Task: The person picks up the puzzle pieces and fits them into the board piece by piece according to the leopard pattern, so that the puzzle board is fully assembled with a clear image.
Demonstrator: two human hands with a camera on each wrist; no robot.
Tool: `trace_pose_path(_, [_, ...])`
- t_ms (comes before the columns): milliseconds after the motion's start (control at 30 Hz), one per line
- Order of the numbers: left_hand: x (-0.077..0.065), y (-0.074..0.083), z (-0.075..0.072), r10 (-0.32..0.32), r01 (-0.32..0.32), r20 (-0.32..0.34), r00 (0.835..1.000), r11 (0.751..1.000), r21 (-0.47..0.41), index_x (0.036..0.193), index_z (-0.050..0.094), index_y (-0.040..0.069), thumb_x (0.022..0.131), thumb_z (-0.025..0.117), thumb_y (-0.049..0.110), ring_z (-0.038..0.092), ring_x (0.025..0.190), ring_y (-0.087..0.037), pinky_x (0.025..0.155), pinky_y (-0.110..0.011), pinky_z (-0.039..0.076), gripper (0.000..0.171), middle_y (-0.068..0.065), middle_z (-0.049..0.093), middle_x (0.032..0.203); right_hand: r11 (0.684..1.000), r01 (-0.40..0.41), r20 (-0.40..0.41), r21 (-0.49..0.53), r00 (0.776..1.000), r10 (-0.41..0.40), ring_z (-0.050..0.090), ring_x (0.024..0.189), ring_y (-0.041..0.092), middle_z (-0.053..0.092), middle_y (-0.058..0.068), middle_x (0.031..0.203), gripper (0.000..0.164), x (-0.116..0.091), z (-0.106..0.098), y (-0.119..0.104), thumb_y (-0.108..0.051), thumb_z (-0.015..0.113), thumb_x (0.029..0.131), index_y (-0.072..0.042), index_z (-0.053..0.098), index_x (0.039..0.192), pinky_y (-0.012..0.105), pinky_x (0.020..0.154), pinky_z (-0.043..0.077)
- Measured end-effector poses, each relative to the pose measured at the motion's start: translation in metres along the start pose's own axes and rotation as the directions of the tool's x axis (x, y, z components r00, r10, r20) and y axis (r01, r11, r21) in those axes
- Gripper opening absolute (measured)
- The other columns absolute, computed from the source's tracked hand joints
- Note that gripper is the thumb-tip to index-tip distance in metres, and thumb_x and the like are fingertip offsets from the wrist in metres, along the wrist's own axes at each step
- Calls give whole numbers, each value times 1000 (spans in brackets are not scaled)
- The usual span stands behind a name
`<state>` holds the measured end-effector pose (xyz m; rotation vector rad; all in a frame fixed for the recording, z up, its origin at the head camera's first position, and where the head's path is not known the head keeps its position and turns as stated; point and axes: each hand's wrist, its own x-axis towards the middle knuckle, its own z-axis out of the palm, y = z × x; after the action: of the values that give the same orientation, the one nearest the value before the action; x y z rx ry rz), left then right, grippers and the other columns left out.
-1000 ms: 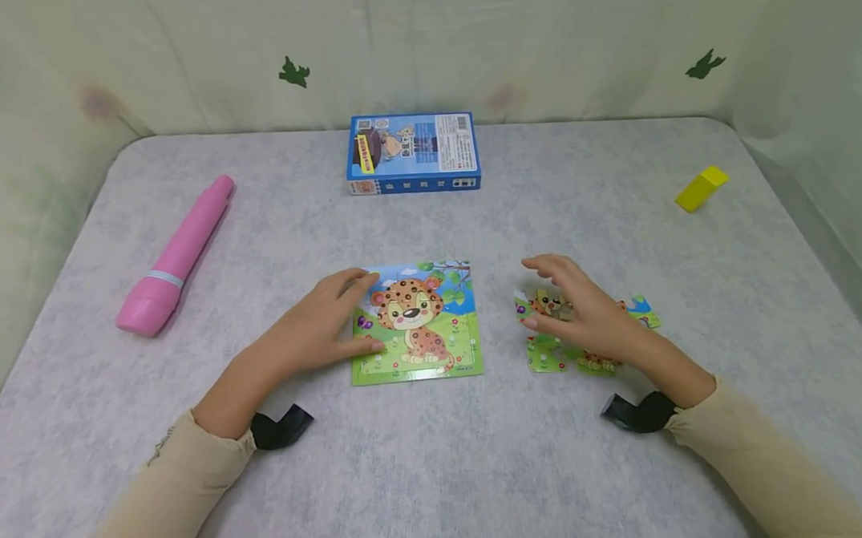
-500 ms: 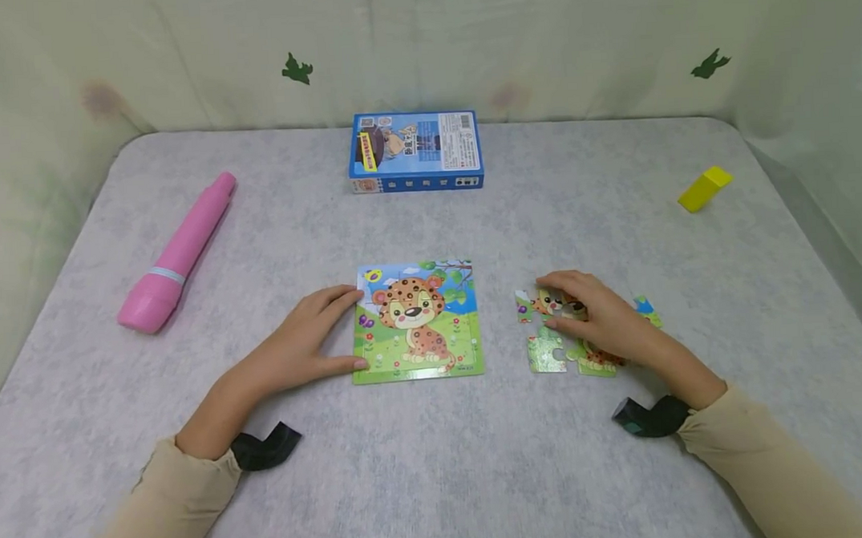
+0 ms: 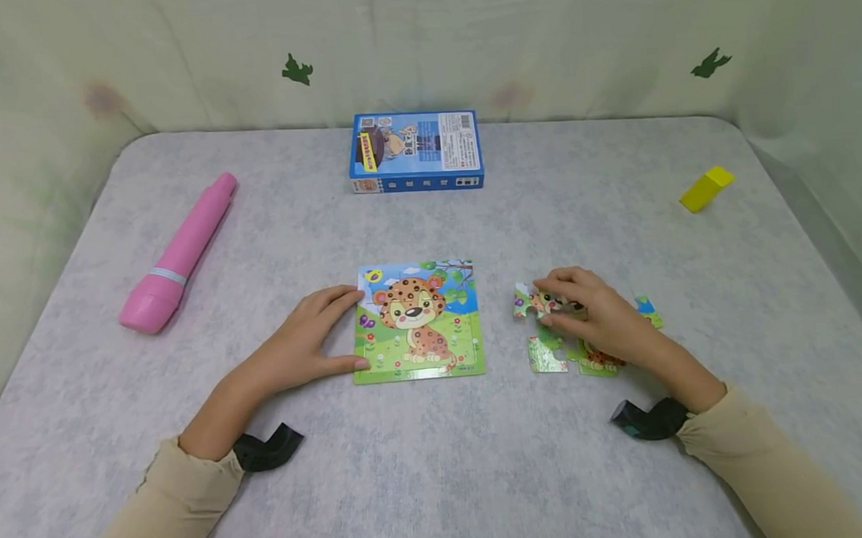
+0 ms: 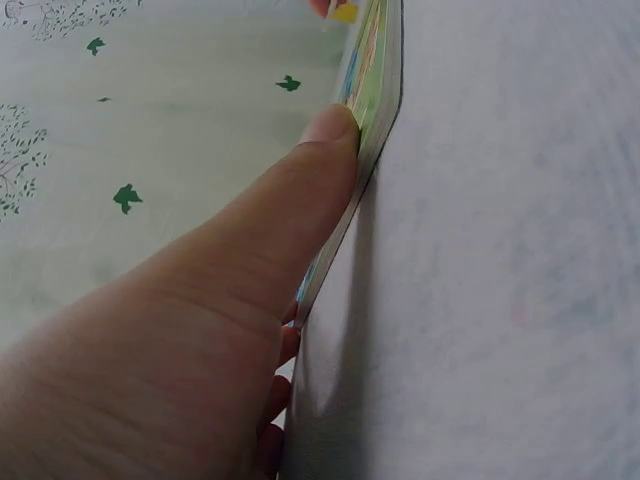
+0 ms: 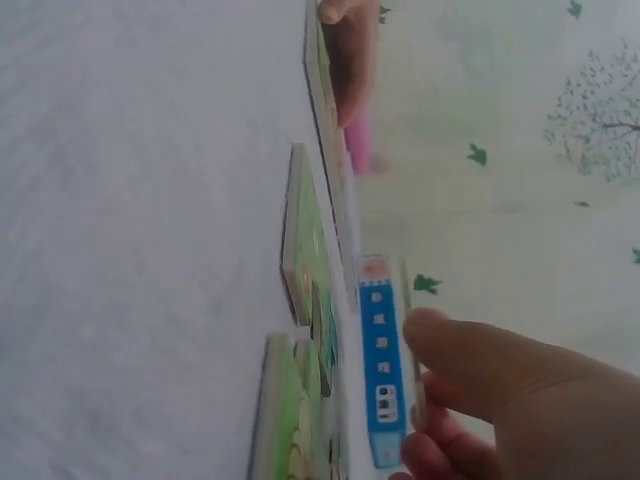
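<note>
Wrist mounts: I'm wearing a black mount on each wrist, just beyond my tan sleeves.
Loose pieces: green-bottomed puzzle pieces are lying below and beside my right hand, probably sitting on that side to suit its reach.
Right fingers: thumb and fingertips are nearly closing, pinching a leopard-face piece just above the table; whether one piece or two joined, I can't tell. I'm likely pinching to lift something this thin.
Left fingers: my left hand is spreading wide, thumb and fingertips touching two spots on one edge, not curling round anything; likely steadying.
Leopard board: the board is lying flat between my hands, its picture facing up and reading upright for me, presumably for looking at.
Pink tube: the pink tube is lying well off to my left, likely out of the way.
Yellow block: the yellow block is sitting far right, apart from everything.
Blue box: the box is lying near the back edge, presumably set aside.
Backdrop: pale cloth is hanging behind, probably screening the table.
</note>
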<state>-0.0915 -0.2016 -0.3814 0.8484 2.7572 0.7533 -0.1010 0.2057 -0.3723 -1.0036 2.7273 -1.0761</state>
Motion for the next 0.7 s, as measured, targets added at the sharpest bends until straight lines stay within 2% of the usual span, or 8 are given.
trace_pose_path(200, [0,1,1,-6,6,2,1000,1000,-1,139,30,7,72,67,54,22,127,-33,99,-52,21,90,-14,28,139,998,65,-70,-12,995,-66,45,104,20,48,8,115,46,15,4,-27,-6,70,77,-1,55,120,35,77,43])
trace_pose_path(467, [-1,2,1,-20,20,6,1000,1000,18,140,30,7,72,64,57,22,127,-33,99,-52,21,91,-13,27,140,972,235,-59,7,970,-234,45,102,21,49,12,113,46,52,30,-62,-7,71,76,2,56,119,32,78,42])
trace_pose_path(567, [-2,3,1,-21,21,3,1000,999,34,140,29,8,73,64,58,22,127,-33,99,-52,22,91,-13,27,140,972,234,-15,18,972,-234,45,102,20,49,11,114,46,66,44,-71,-12,70,79,1,55,120,30,78,41])
trace_pose_path(700, [-1,2,2,-14,14,0,1000,999,46,140,29,8,73,63,58,23,127,-32,99,-51,22,90,-13,27,140,985,168,75,42,983,-170,43,100,16,48,7,115,46,79,63,-77,-19,66,83,-3,54,124,26,78,40])
